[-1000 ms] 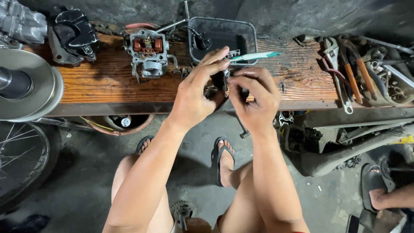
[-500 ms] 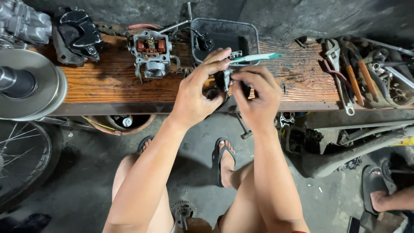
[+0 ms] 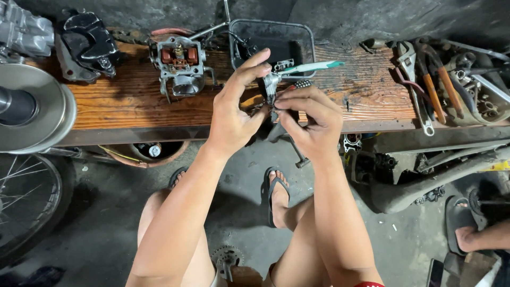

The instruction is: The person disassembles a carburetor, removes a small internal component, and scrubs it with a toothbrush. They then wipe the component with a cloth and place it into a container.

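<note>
Head view: small metal part (image 3: pixel 270 87) pinched between left hand (image 3: pixel 234 114) and right hand (image 3: pixel 313 119).

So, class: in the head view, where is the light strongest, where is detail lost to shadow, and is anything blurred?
Head view: wooden bench brightly lit; floor dim; small metal part between left hand and right hand sharp but half hidden; frame edges slightly bent.
</note>
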